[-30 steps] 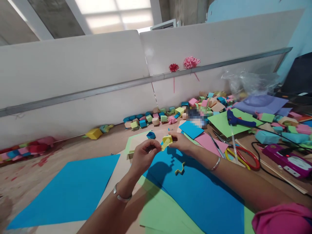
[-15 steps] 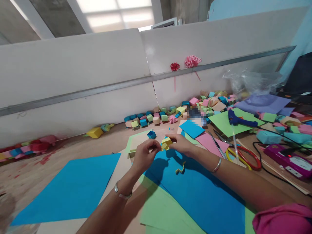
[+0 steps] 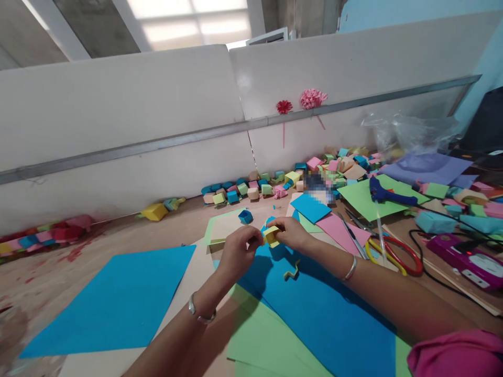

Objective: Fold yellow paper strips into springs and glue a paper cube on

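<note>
Both my hands meet above a blue paper sheet and pinch a small folded yellow paper piece. My left hand grips its left side with closed fingers. My right hand holds its right side, fingers curled round it. A zigzag yellow paper strip lies on the blue sheet just below my right wrist. A small blue folded paper cube sits on the table just beyond my hands.
Another large blue sheet lies at left, green sheets underneath. Several coloured paper cubes line the white partition. At right lie red-handled scissors, a blue glue gun, a pink device with cables, and paper flowers on the rail.
My hands have drawn closer together on the yellow piece and turned it slightly. The view has shifted a little.
</note>
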A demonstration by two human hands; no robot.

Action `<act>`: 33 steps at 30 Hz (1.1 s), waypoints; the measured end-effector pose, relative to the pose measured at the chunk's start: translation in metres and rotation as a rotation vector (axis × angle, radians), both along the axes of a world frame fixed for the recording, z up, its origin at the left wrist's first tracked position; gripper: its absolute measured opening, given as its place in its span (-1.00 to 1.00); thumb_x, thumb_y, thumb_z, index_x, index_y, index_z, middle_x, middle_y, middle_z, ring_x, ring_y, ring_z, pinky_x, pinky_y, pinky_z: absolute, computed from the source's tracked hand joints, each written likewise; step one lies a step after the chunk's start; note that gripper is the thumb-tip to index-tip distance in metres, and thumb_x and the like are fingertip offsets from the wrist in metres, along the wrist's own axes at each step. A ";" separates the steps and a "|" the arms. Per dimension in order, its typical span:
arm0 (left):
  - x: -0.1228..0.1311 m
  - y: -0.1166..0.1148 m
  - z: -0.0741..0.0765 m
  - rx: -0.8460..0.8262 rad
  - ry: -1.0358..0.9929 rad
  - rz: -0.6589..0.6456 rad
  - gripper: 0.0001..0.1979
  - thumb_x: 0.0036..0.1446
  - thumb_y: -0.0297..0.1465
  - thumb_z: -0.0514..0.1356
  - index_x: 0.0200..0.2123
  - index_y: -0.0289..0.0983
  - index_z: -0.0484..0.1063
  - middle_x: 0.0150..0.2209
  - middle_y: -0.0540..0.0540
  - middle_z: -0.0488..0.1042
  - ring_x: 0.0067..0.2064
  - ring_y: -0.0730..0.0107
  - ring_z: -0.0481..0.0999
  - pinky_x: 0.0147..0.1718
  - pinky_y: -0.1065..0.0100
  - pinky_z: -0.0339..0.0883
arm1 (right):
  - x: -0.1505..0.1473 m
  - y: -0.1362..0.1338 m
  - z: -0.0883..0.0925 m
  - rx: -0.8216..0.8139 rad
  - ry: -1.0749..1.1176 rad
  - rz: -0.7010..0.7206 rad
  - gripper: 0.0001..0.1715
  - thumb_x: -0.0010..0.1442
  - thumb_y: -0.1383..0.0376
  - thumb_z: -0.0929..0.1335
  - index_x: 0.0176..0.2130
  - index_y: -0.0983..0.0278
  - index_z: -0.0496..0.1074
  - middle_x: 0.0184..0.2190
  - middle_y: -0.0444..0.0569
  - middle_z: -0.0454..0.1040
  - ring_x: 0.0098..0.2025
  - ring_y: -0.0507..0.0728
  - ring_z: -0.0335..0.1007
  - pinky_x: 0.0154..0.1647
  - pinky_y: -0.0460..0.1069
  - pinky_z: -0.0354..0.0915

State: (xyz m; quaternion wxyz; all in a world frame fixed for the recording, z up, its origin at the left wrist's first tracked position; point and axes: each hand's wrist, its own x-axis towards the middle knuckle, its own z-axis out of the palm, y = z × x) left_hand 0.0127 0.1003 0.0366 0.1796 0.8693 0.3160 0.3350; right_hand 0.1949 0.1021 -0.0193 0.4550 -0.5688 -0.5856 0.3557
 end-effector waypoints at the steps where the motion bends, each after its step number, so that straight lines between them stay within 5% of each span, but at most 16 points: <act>1: 0.000 0.000 0.000 0.006 0.007 -0.005 -0.81 -0.06 -0.62 0.10 -0.51 -0.24 0.42 -0.46 -0.02 0.48 -0.42 0.41 0.43 -0.43 0.43 0.31 | 0.000 0.000 0.000 0.003 -0.016 -0.003 -0.50 -0.21 0.56 0.27 -0.28 0.27 0.57 -0.33 -0.09 0.59 -0.28 0.13 0.48 -0.26 -0.03 0.36; 7: 0.002 -0.001 -0.004 0.020 0.037 -0.018 -0.80 -0.04 -0.64 0.09 -0.51 -0.25 0.41 -0.47 -0.01 0.46 -0.43 0.42 0.42 -0.41 0.42 0.29 | -0.001 0.000 -0.001 0.031 -0.064 -0.021 -0.49 -0.25 0.57 0.27 -0.29 0.27 0.57 -0.35 -0.09 0.58 -0.30 0.11 0.45 -0.24 -0.04 0.33; 15: 0.004 -0.007 -0.004 0.042 0.041 -0.054 -0.81 0.04 -0.63 0.11 -0.48 -0.25 0.41 -0.45 -0.02 0.44 -0.40 0.42 0.42 -0.40 0.41 0.30 | 0.000 0.003 -0.008 0.054 -0.027 -0.118 -0.35 -0.22 0.52 0.28 -0.08 0.30 0.48 -0.47 -0.16 0.47 -0.41 0.07 0.38 -0.34 -0.06 0.32; 18: 0.006 -0.013 0.002 0.055 0.000 -0.066 -0.95 0.10 -0.50 0.21 -0.38 -0.24 0.44 -0.36 -0.07 0.47 -0.34 0.38 0.45 -0.37 0.39 0.34 | 0.001 0.005 -0.011 0.068 0.012 -0.146 -0.36 -0.19 0.51 0.29 -0.05 0.31 0.44 -0.50 -0.18 0.46 -0.41 0.05 0.39 -0.36 -0.08 0.32; 24: 0.004 -0.014 0.010 0.069 -0.207 0.080 -0.84 0.21 -0.30 0.17 -0.20 -0.24 0.46 -0.18 -0.12 0.45 -0.25 0.38 0.47 -0.33 0.38 0.39 | 0.003 0.007 -0.013 0.092 0.085 -0.156 -0.51 -0.16 0.50 0.32 -0.15 0.31 0.41 -0.46 -0.15 0.50 -0.41 0.06 0.44 -0.38 -0.08 0.34; 28: 0.001 -0.003 0.003 -0.054 -0.246 0.195 -0.78 0.25 -0.25 0.12 -0.17 -0.25 0.44 -0.15 -0.14 0.43 -0.23 0.37 0.49 -0.34 0.38 0.43 | 0.002 0.007 -0.015 0.091 0.116 -0.145 -0.58 -0.16 0.48 0.33 -0.21 0.29 0.36 -0.49 -0.17 0.49 -0.43 0.06 0.45 -0.42 -0.08 0.35; 33: -0.002 0.006 -0.007 -0.151 -0.278 0.188 -0.74 0.25 -0.22 0.11 -0.13 -0.26 0.42 -0.13 -0.15 0.43 -0.22 0.35 0.51 -0.33 0.37 0.46 | 0.002 0.008 -0.018 0.079 0.121 -0.135 -0.60 -0.19 0.48 0.34 -0.26 0.26 0.33 -0.51 -0.20 0.48 -0.44 0.07 0.45 -0.45 -0.09 0.34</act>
